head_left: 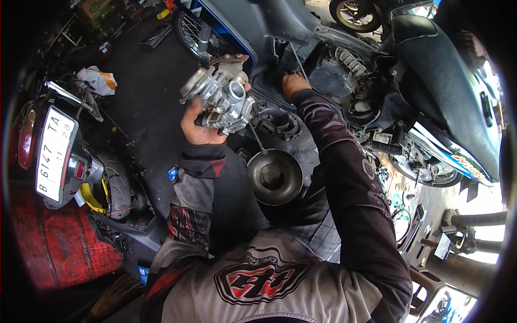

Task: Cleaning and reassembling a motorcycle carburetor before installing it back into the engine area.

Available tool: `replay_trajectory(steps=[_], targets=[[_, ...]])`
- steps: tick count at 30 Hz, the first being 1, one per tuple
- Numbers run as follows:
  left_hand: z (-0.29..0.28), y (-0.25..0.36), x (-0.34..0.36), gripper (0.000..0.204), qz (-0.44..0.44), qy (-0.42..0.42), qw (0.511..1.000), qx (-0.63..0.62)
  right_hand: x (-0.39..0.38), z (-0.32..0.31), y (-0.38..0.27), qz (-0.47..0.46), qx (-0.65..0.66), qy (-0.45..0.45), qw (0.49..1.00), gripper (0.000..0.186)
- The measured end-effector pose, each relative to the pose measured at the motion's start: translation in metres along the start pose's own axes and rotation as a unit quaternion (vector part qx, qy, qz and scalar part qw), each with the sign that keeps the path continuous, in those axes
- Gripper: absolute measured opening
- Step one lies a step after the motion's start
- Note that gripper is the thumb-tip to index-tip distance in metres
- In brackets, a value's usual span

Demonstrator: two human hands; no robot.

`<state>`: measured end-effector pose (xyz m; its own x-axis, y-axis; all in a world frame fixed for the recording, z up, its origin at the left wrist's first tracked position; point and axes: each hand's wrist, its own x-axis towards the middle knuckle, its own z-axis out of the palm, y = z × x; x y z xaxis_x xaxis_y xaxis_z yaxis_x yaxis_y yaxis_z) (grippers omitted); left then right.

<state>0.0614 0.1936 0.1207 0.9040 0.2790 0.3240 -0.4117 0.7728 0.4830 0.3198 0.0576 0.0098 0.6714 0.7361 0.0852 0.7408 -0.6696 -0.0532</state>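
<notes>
My left hand (pixel 203 121) is closed around a silver metal carburetor (pixel 229 99), held up left of the motorbike body. The thumb lies along its near side, and most of the fingers are hidden behind it. My right hand (pixel 295 85) reaches forward into the opened middle of the motorbike (pixel 269 21). Its fingers are curled, and whatever they grip is mostly hidden. A thin grey rod or cable (pixel 299 60) runs down to the knuckles. Beneath the hands sits a round metal pan (pixel 276 176) with a narrow handle pointing forward.
The motorbike's exposed engine bay (pixel 344 75) and long black seat (pixel 444 91) lie to the right. On the left stand another motorbike's rear end (pixel 81 161) and a red drum (pixel 64 242). A white plastic bag (pixel 98 81) rests farther back. Large pipes (pixel 468 269) are at the lower right.
</notes>
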Motion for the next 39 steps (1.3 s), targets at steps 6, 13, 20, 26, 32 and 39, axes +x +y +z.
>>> replay_trajectory(steps=[6, 13, 20, 26, 32, 39], targets=[[-0.016, 0.018, -0.025, 0.082, 0.009, 0.038, 0.998, 0.054, -0.073, -0.058, -0.021, 0.022, 0.229, 0.073, 0.970, 0.041], [-0.010, 0.015, -0.032, 0.074, -0.025, -0.021, 0.999, -0.019, -0.287, -0.037, 0.056, 0.248, 0.498, 0.084, 0.826, 0.056], [-0.013, 0.015, -0.035, 0.074, -0.028, 0.026, 0.999, -0.004, -0.288, -0.019, 0.120, 0.183, 0.276, -0.107, 0.937, 0.058], [0.011, 0.004, -0.013, 0.074, -0.008, 0.004, 0.971, 0.239, -0.173, -0.049, 0.045, -0.123, 0.140, 0.008, 0.982, 0.025], [0.023, 0.008, -0.016, 0.073, 0.045, -0.057, 0.903, 0.422, -0.119, 0.045, 0.036, -0.229, -0.199, -0.133, 0.943, 0.028], [0.024, 0.024, -0.035, 0.084, 0.147, -0.067, 0.793, 0.587, -0.113, 0.020, 0.024, -0.157, -0.171, -0.243, 0.942, 0.039]])
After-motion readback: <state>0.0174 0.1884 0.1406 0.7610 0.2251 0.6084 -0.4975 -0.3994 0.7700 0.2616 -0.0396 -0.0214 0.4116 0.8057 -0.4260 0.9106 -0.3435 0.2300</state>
